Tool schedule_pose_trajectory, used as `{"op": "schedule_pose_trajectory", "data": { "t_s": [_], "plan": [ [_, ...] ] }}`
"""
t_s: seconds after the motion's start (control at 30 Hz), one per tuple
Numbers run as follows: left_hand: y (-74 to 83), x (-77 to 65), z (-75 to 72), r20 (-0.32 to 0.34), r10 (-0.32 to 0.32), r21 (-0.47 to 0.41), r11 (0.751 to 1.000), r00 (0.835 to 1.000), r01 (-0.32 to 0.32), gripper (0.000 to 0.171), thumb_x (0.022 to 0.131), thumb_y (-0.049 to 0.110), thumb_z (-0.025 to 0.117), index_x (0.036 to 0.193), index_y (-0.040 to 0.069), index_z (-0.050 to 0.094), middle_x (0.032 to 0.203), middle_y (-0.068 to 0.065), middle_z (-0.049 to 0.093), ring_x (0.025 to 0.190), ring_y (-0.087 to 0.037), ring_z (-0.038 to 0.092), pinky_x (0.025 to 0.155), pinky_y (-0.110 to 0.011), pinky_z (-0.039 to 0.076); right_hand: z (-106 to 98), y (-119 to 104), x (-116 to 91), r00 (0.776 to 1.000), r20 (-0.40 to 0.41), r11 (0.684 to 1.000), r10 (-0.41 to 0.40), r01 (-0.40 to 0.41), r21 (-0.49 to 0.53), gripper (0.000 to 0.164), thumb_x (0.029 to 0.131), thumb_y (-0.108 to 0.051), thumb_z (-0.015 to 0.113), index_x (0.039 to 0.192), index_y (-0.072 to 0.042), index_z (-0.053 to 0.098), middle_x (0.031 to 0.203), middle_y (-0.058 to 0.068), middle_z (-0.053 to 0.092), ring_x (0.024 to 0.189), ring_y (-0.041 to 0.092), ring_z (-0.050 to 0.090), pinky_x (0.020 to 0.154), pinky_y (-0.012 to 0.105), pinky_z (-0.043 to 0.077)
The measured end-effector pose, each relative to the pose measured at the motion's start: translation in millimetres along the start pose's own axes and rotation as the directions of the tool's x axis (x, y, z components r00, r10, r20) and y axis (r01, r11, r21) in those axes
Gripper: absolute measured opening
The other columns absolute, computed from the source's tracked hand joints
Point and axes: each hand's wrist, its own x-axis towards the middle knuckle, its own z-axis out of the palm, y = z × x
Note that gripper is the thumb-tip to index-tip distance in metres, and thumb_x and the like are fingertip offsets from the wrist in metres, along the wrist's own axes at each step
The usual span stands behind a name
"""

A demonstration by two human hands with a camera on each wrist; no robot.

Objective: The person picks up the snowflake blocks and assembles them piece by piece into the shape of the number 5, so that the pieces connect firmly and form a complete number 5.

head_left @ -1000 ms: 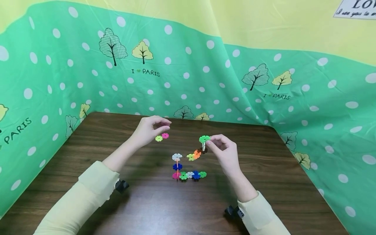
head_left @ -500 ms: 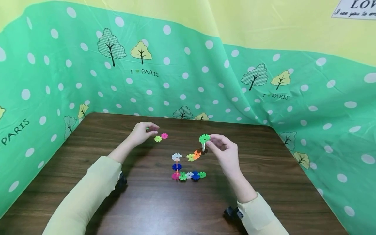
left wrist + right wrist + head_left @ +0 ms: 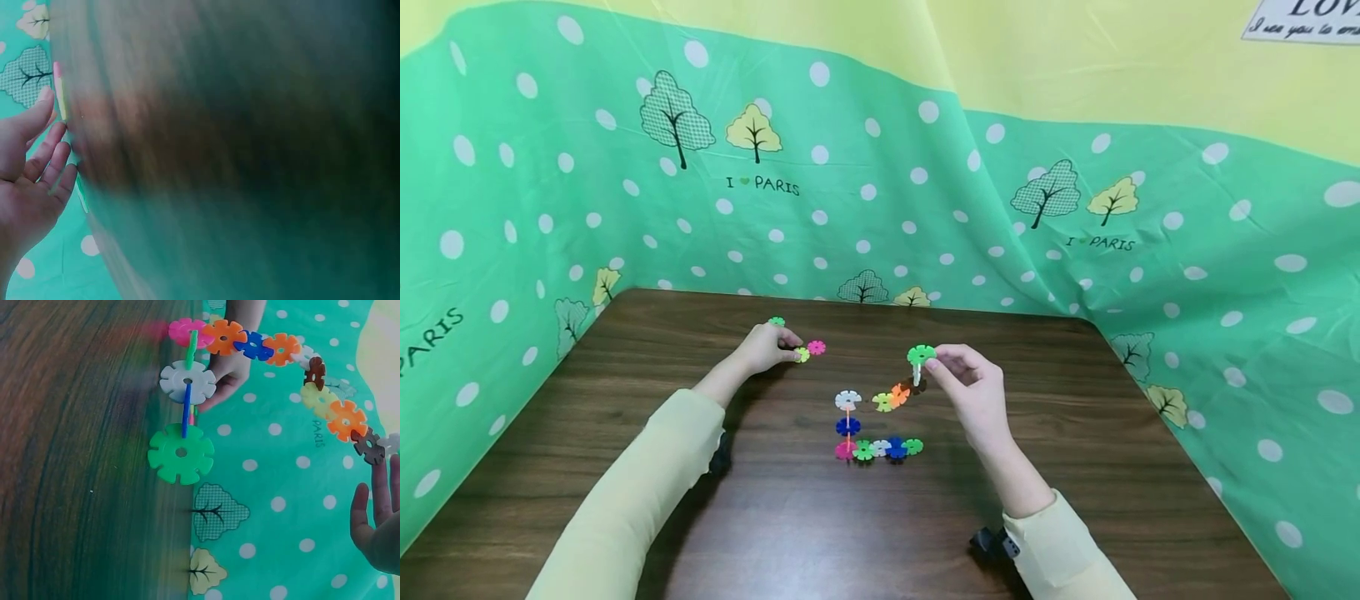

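Note:
Notched snowflake discs are slotted together into a bent, many-coloured chain that stands up from the table, its base row ending in a blue disc [image 3: 896, 448] and a green one. At its top end my right hand [image 3: 977, 387] pinches by a green disc [image 3: 921, 356] and a white one. The right wrist view shows the chain arching through an orange disc [image 3: 347, 420] to those fingers. My left hand [image 3: 763, 348] is low over the far left table, fingers loosely bent, fingertips right at a yellow-green disc [image 3: 802, 356]. A pink disc [image 3: 816, 347] adjoins that one.
Behind the left hand a loose green disc [image 3: 777, 321] lies near the far edge of the brown wooden table [image 3: 805, 533]. A green dotted curtain [image 3: 820, 217] hangs round the back and sides.
My left hand has come left and down to the table by the yellow-green disc, and a green disc shows behind it. The right hand keeps its hold, almost still.

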Motion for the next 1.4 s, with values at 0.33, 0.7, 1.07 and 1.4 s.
{"op": "schedule_pose_trajectory", "data": {
  "t_s": [0.33, 0.7, 1.07, 1.4],
  "plan": [
    [3.7, 1.0, -1.5, 0.021, -0.015, 0.053, 0.998, 1.000, 0.014, 0.023, 0.077, 0.013, 0.079, 0.096, 0.003, 0.071, 0.096, -0.011, 0.068, 0.096, -0.027, 0.059, 0.086, -0.041, 0.048, 0.9, -3.9, 1.4, 1.000, 0.014, 1.000, 0.002, -0.001, -0.024, 0.014, 0.083, -0.002, 0.070, 0.094, 0.005, 0.067, 0.084, 0.003, 0.070, 0.074, 0.010, 0.064, 0.069, 0.023, 0.054],
    [5.5, -2.2, -11.5, -0.058, 0.012, -0.056, 0.998, 0.998, -0.015, 0.009, 0.082, 0.007, 0.072, 0.083, 0.005, 0.063, 0.077, -0.005, 0.064, 0.076, -0.018, 0.059, 0.071, -0.032, 0.048, 0.9, -1.4, 2.9, 0.999, 0.041, 0.999, 0.019, -0.021, 0.036, 0.016, 0.084, -0.002, 0.069, 0.095, 0.008, 0.065, 0.097, 0.000, 0.070, 0.083, 0.012, 0.066, 0.074, 0.026, 0.056],
    [35.5, -9.1, -36.0, -0.202, 0.028, -0.129, 0.990, 0.979, -0.055, 0.008, 0.086, 0.014, 0.069, 0.088, 0.007, 0.070, 0.082, -0.007, 0.068, 0.077, -0.020, 0.060, 0.065, -0.030, 0.048, 0.4, 0.9, 3.3, 0.999, 0.044, 0.999, 0.026, -0.027, 0.019, 0.018, 0.086, -0.004, 0.068, 0.097, 0.008, 0.064, 0.086, -0.004, 0.070, 0.078, 0.010, 0.065, 0.073, 0.024, 0.054],
    [80.7, -27.2, -57.7, -0.281, 0.078, -0.193, 0.972, 0.957, -0.136, 0.011, 0.085, 0.019, 0.071, 0.088, 0.009, 0.070, 0.083, -0.005, 0.070, 0.075, -0.017, 0.061, 0.067, -0.030, 0.049, 2.5, -0.3, 2.1, 0.999, 0.013, 0.999, 0.041, -0.042, 0.031, 0.016, 0.085, -0.003, 0.069, 0.094, 0.009, 0.064, 0.082, -0.002, 0.070, 0.075, 0.013, 0.065, 0.070, 0.025, 0.055]
  ]
}}
